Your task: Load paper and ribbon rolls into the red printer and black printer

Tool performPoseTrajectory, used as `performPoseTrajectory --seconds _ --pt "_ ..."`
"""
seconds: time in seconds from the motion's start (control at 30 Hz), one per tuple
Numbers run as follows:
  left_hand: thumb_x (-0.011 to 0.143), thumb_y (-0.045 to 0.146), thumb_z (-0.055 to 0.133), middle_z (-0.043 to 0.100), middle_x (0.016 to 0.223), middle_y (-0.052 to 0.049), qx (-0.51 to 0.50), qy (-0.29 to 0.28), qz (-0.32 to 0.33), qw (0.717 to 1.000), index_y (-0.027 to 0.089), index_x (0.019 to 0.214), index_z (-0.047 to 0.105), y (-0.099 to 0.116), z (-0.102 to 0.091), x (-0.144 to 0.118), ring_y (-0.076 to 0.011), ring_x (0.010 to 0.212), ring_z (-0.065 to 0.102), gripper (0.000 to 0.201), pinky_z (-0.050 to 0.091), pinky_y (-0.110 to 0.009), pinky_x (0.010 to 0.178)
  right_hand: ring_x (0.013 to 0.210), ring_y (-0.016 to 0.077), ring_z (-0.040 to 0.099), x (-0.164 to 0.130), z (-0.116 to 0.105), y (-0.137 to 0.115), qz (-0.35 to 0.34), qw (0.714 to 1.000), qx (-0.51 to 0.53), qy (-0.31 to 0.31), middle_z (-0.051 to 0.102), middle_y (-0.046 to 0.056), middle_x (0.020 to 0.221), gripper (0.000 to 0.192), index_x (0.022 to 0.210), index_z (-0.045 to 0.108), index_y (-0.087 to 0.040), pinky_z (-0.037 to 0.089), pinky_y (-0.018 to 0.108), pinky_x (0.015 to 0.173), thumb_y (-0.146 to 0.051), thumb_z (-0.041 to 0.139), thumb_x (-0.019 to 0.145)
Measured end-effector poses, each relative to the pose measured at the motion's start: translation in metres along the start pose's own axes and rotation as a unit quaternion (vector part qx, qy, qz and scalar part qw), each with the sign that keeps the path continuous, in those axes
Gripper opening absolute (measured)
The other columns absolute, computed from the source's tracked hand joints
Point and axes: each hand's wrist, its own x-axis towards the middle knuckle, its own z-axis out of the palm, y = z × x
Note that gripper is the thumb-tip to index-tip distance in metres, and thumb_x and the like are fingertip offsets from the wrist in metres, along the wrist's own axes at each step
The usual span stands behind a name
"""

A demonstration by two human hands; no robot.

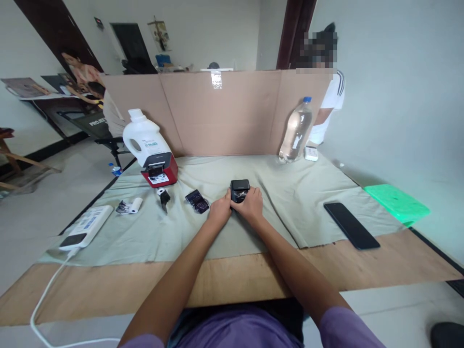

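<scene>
Hands meet on a small black device [239, 184], perhaps a portable printer, which sits on the cloth straight ahead of you, near the middle of the table. Your left hand [219, 211] is narrow and half-curled, its fingertips against the device's left side; how far the fingers reach underneath you cannot tell from this view. Your right hand [253, 205] is bent round the right side, thumb laid across the near face, so the device is held between both. Gripping it from two sides probably keeps it from sliding or turning on the loose fabric.

Just left of your left hand lies a crinkled black packet [197, 201], apart from your fingers. Farther left are a small paper roll with a dark wrapping [164, 197] and another white roll [136, 205], seemingly set within easy reach. Behind them stands a red-and-black box-shaped printer [170, 170], with a white jug [145, 137] behind it. Near your left edge, a white power bank [87, 227] has a white cable [47, 290] plugged into its near end.

To your right, a black phone [351, 225] lies flat, partly past the cloth [290, 212]; beyond, a clear bottle [295, 130] leans by the cardboard panel [224, 113], which likely screens your table from the room.
</scene>
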Motion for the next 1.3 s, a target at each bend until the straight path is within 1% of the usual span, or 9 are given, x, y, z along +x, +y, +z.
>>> performPoseTrajectory --seconds 0.23,0.43,0.57,0.7,0.8,0.9,1.1,1.2,1.3 --pt "0.094 0.014 0.042 0.071 0.126 -0.017 -0.076 0.03 -0.024 0.996 0.022 0.16 0.033 -0.007 0.004 0.001 -0.0298 0.113 0.07 0.066 0.052 -0.039 0.097 0.11 0.0357 0.054 -0.003 -0.003 0.002 0.022 0.999 0.022 -0.014 0.057 0.021 0.117 0.087 0.133 0.055 -0.004 0.043 0.046 0.096 -0.063 0.074 0.072" --pt "0.093 0.014 0.042 0.069 0.133 -0.012 -0.158 0.039 -0.032 0.986 0.023 0.158 0.038 -0.022 0.01 0.009 -0.0286 0.12 0.066 0.065 0.05 -0.039 0.102 0.121 0.0298 0.05 0.008 0.004 0.018 0.05 0.987 0.152 0.02 0.059 0.016 0.132 0.046 0.128 0.069 -0.016 0.039 0.044 0.106 -0.039 0.045 0.096" --pt "0.093 0.014 0.042 0.069 0.133 -0.011 -0.166 0.047 -0.023 0.985 0.025 0.159 0.036 -0.025 0.014 0.008 -0.0284 0.118 0.067 0.067 0.05 -0.038 0.101 0.129 0.0243 0.053 0.042 0.002 0.024 0.02 0.982 0.182 -0.053 0.063 0.012 0.14 0.05 0.139 0.062 -0.015 0.038 0.038 0.11 -0.03 0.032 0.102" --pt "0.093 0.014 0.043 0.067 0.136 -0.009 -0.177 0.048 -0.014 0.983 0.025 0.159 0.036 -0.025 0.015 0.007 -0.0284 0.117 0.068 0.067 0.05 -0.038 0.102 0.13 0.0215 0.056 0.081 -0.007 0.025 -0.064 0.982 0.09 -0.152 0.063 0.012 0.142 0.051 0.145 0.055 -0.014 0.042 0.032 0.104 -0.028 0.025 0.106" --pt "0.093 0.014 0.042 0.064 0.141 -0.008 -0.19 0.053 -0.007 0.98 0.025 0.159 0.035 -0.026 0.016 0.008 -0.0289 0.119 0.067 0.067 0.05 -0.039 0.102 0.12 0.0233 0.062 0.098 -0.015 0.024 -0.134 0.962 -0.018 -0.237 0.07 0.011 0.129 0.043 0.135 0.065 -0.019 0.045 0.03 0.096 -0.025 0.037 0.103" --pt "0.093 0.014 0.042 0.062 0.144 -0.006 -0.199 0.054 -0.006 0.978 0.027 0.159 0.036 -0.027 0.017 0.009 -0.0278 0.121 0.066 0.067 0.05 -0.038 0.103 0.108 0.0246 0.065 0.106 -0.023 0.021 -0.158 0.949 -0.06 -0.265 0.072 0.009 0.118 0.032 0.118 0.076 -0.025 0.046 0.03 0.09 -0.02 0.055 0.094" --pt "0.094 0.015 0.043 0.066 0.138 -0.008 -0.196 0.057 -0.011 0.979 0.026 0.158 0.039 -0.026 0.017 0.007 -0.0288 0.119 0.068 0.065 0.051 -0.039 0.102 0.096 0.027 0.062 0.125 -0.023 0.006 -0.133 0.937 -0.13 -0.297 0.07 0.01 0.105 0.024 0.091 0.084 -0.028 0.048 0.034 0.084 -0.02 0.082 0.069" --pt "0.094 0.015 0.044 0.067 0.138 -0.008 -0.198 0.049 -0.011 0.979 0.028 0.158 0.039 -0.025 0.014 0.006 -0.0288 0.119 0.067 0.065 0.051 -0.039 0.101 0.091 0.0274 0.061 0.129 -0.016 -0.001 -0.116 0.929 -0.157 -0.314 0.068 0.011 0.101 0.029 0.089 0.084 -0.026 0.048 0.035 0.079 -0.018 0.087 0.061" --pt "0.093 0.015 0.044 0.068 0.135 -0.008 -0.192 0.044 -0.011 0.98 0.029 0.157 0.039 -0.025 0.013 0.006 -0.0282 0.118 0.068 0.066 0.051 -0.038 0.1 0.094 0.0289 0.059 0.126 -0.014 -0.007 -0.113 0.928 -0.176 -0.308 0.065 0.015 0.11 0.031 0.092 0.083 -0.024 0.047 0.035 0.077 -0.017 0.087 0.062"
